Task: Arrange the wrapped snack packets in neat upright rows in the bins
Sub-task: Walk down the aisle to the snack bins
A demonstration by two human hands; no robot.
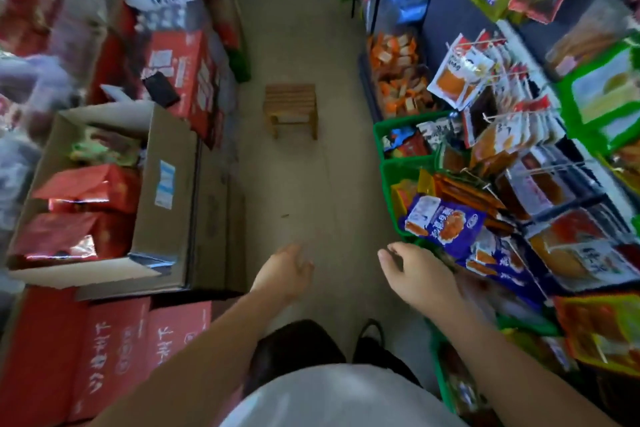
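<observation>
Cardboard box (162,184) of red packs at left; left hand (287,270) lower centre, fingers loosely curled, empty; right hand (419,276) beside it, half-curled, apparently empty (blurred), next to purple snack packets (446,222) heaped in green bins (387,184), right.

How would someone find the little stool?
Follow the floor of the aisle, between the red boxes on the left and the snack shelves on the right. The stool stands alone in the middle. It is the only wooden thing, small, with a slatted top.
</observation>
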